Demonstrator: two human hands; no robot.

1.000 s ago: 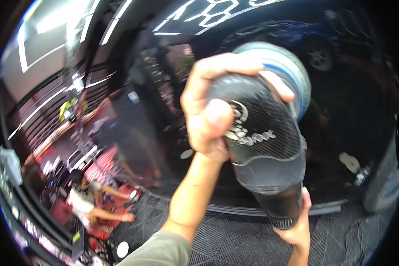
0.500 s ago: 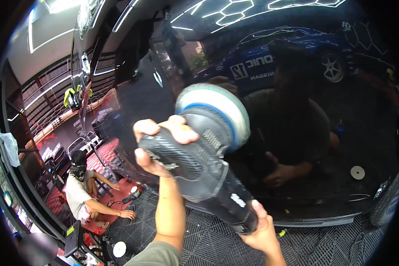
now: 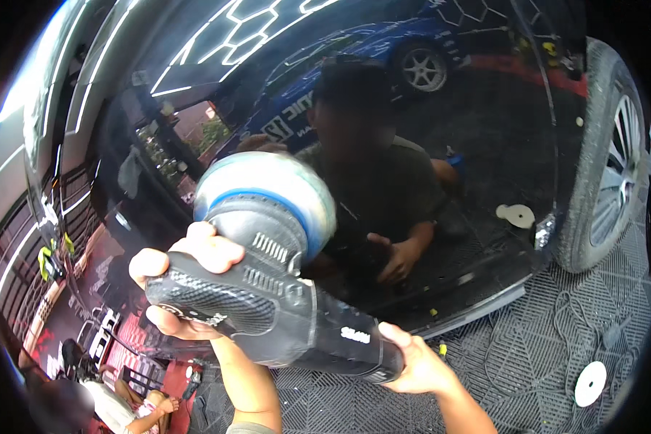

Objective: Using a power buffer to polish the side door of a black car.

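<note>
A black power polisher (image 3: 267,304) with a pale foam pad (image 3: 260,177) ringed in blue lies against the glossy black car panel (image 3: 484,166). My left hand (image 3: 188,282) is closed over the head housing at the left, fingers over its top and thumb lower down. My right hand (image 3: 419,365) grips the rear end of the polisher's body. The pad's face is turned to the panel, so I cannot see exactly where it touches. The panel mirrors lights, a blue car and a dark figure.
A car wheel (image 3: 600,173) stands at the right. On the dark grated floor mat (image 3: 513,383) lie a white disc (image 3: 591,383) and a dark cord. A person (image 3: 116,405) in a pale shirt crouches at lower left on red flooring, near scattered equipment.
The polisher and both my hands have moved leftward and downward in the view, turning more sideways. The view has shifted, bringing the right-hand wheel and more floor into sight.
</note>
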